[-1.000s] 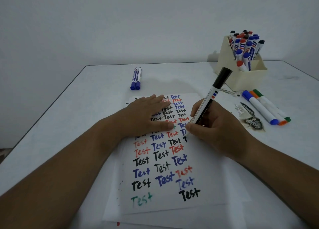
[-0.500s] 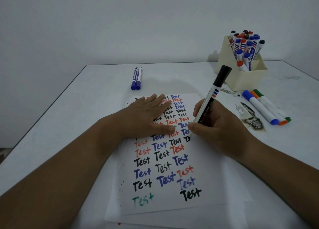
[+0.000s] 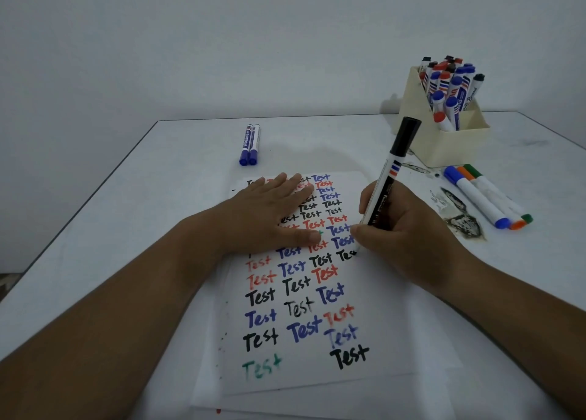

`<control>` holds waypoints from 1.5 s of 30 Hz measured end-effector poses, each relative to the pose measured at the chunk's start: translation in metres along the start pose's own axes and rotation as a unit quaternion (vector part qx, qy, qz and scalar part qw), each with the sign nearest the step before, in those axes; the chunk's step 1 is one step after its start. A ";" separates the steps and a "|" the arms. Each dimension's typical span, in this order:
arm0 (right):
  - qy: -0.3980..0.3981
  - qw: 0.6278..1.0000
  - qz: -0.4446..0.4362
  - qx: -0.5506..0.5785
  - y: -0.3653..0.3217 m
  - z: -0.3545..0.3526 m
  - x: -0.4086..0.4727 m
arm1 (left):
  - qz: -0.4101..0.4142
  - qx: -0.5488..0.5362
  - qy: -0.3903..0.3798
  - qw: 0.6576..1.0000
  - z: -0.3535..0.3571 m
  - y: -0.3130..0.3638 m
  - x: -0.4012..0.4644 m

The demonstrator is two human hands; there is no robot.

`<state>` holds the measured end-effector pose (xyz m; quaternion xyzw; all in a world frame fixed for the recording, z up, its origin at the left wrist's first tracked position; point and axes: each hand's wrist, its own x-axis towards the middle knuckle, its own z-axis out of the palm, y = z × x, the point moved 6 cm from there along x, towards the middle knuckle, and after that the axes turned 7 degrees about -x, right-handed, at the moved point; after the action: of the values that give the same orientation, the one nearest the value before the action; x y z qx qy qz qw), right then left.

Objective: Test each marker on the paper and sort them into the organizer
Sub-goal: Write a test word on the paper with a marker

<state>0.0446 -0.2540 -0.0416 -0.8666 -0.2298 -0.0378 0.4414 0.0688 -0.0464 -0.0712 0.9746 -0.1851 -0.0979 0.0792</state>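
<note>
Gripping a black marker (image 3: 389, 178) in our right hand (image 3: 401, 229), fingers curled round its barrel, we hold its tip on the paper (image 3: 295, 293) at a half-written black "Test". Our left hand (image 3: 269, 216) lies flat, fingers straight, pressing the sheet just left of the right hand. Beyond the right hand stands the organizer (image 3: 444, 147) full of markers; three loose markers (image 3: 485, 197) lie to its right.

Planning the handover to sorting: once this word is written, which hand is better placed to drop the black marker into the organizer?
Right. The right hand already grips the black marker, and the organizer stands on its side; the left hand lies flat on the paper.
</note>
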 end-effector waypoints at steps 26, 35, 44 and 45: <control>0.130 0.949 -0.138 -0.250 -0.009 -0.026 0.001 | 0.051 -0.301 0.227 0.925 -0.037 0.012 -0.023; 0.125 0.897 -0.148 -0.398 -0.009 -0.025 0.005 | 0.184 -0.100 0.400 0.892 -0.062 0.044 -0.045; 0.160 0.867 -0.158 -0.444 -0.016 -0.025 0.001 | 0.104 0.025 0.307 0.946 -0.049 0.048 -0.023; 0.163 0.866 -0.160 -0.445 -0.016 -0.025 0.001 | 0.097 0.020 0.294 0.951 -0.048 0.048 -0.023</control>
<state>0.0419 -0.2650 -0.0137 -0.9038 -0.2492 -0.3469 0.0279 0.0422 -0.0763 -0.0116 0.9391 -0.2490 0.2048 0.1193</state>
